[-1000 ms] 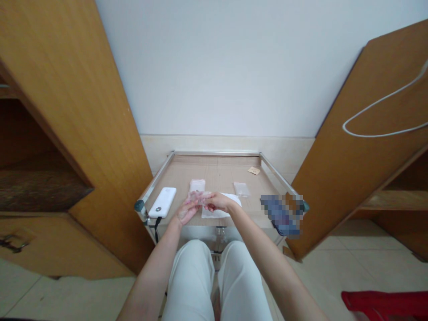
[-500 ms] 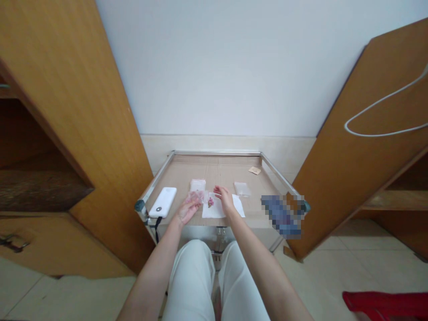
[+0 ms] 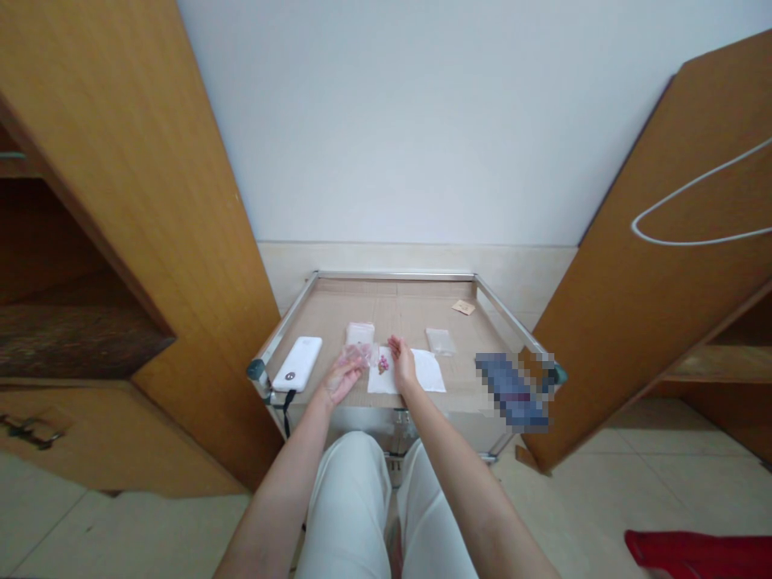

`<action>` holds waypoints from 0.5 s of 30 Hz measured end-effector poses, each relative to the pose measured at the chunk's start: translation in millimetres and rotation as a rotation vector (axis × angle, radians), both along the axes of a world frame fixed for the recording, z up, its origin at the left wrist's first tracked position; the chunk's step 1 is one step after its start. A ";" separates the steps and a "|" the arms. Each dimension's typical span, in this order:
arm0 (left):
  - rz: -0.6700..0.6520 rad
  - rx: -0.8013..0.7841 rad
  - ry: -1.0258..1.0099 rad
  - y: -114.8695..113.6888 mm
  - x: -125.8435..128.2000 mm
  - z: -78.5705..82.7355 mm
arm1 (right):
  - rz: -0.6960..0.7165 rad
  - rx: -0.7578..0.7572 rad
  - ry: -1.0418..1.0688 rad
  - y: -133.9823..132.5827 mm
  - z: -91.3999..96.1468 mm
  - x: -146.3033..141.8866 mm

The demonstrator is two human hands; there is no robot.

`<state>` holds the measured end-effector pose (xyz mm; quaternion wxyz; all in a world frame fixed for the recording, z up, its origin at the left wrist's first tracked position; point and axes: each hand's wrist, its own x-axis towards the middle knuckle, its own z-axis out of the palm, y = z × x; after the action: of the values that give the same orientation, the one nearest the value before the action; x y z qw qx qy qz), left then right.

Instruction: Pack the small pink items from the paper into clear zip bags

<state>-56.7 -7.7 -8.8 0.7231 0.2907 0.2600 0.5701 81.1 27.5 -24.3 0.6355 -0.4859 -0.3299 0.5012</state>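
My left hand (image 3: 341, 379) pinches a small clear plastic bag (image 3: 357, 354) at the front of the tray. My right hand (image 3: 401, 364) holds nothing, and its fingertips hover just right of a small pink item (image 3: 383, 364) lying on a white sheet of paper (image 3: 422, 373). A white power bank (image 3: 297, 363) lies left of my left hand. Two more clear packets sit behind my hands, one (image 3: 360, 333) at the left and one (image 3: 440, 341) at the right.
The cardboard-lined tray has a metal frame (image 3: 395, 275) and stands against a white wall. A small brown card (image 3: 463, 306) lies at the back right. A pixelated blue object (image 3: 512, 390) sits at the front right. Wooden cabinet doors (image 3: 681, 265) flank the tray.
My hands were together above the paper a second ago, with the pink item hidden. They now stand apart, and the pink item shows on the paper.
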 end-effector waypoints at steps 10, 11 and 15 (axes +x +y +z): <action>-0.058 0.007 0.100 -0.6 7.9 5.7 | 0.040 0.002 0.057 0.1 -4.0 4.1; -0.062 0.006 0.109 0.1 9.1 5.8 | 0.046 0.004 0.068 0.0 -4.1 4.5; -0.043 0.000 0.151 4.0 15.0 6.4 | 0.061 0.011 0.100 -0.2 -4.9 4.9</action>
<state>-41.7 -3.7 -2.4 0.7136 0.3383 0.3074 0.5309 86.0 27.4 -29.3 0.6382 -0.4466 -0.3151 0.5422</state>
